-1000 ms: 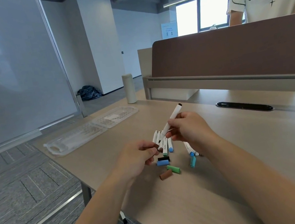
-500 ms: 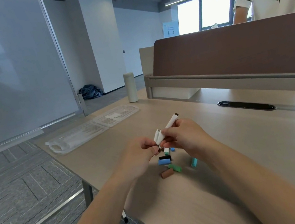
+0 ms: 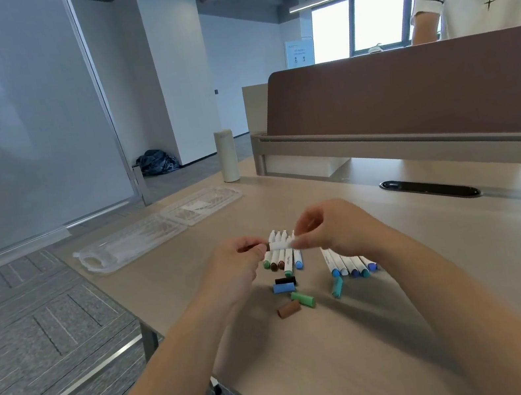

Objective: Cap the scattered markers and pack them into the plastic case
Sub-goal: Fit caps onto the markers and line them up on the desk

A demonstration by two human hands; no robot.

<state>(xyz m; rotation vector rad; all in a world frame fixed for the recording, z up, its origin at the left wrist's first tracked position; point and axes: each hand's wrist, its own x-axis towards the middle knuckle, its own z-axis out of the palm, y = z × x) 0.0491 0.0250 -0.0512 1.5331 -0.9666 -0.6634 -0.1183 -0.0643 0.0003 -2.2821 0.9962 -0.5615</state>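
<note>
White along its barrel, the marker (image 3: 280,245) we are holding is lying crosswise, its long axis running hand to hand: the fingers of our right hand (image 3: 329,232) are pinching its right end, those of our left hand (image 3: 245,264) its left end. The clear plastic case (image 3: 153,230) is lying open on the worktop (image 3: 316,361), well apart to the far left, nearer the left hand.
</note>
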